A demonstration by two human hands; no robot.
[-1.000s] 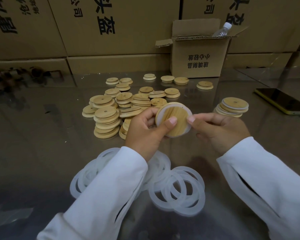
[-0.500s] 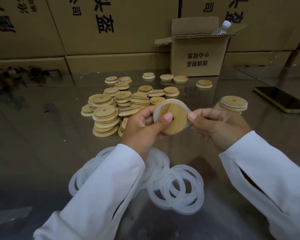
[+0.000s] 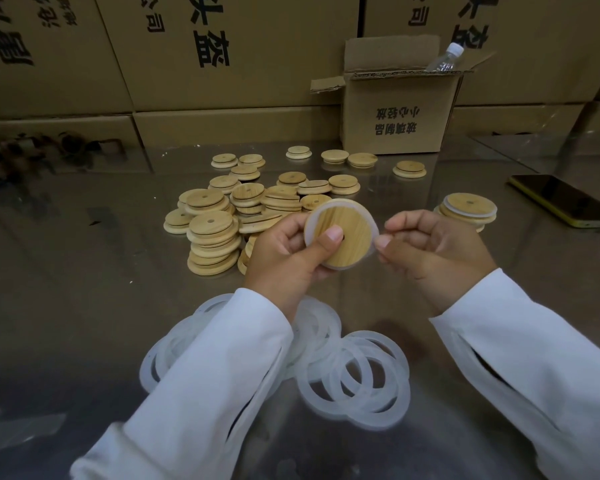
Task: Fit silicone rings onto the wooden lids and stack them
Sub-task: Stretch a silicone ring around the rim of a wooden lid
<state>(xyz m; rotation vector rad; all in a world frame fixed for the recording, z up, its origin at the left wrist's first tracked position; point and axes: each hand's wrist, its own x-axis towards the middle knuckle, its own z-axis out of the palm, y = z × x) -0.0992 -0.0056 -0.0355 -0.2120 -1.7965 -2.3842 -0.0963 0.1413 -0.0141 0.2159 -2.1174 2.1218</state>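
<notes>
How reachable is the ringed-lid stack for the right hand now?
Likely yes: stack sits just beyond the right hand, nothing between; but it pinches the silicone ring on the wooden lid.

Ringed wooden lid between both hands' fingers.

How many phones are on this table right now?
1. The yellow-cased phone lies screen-up at the far right, beyond the right hand and right of the stack of ringed lids. Another could be hidden inside the open carton.

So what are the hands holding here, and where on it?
The left hand grips a wooden lid, thumb on its face, fingers behind. The right hand pinches the silicone ring at the lid's right edge.
</notes>
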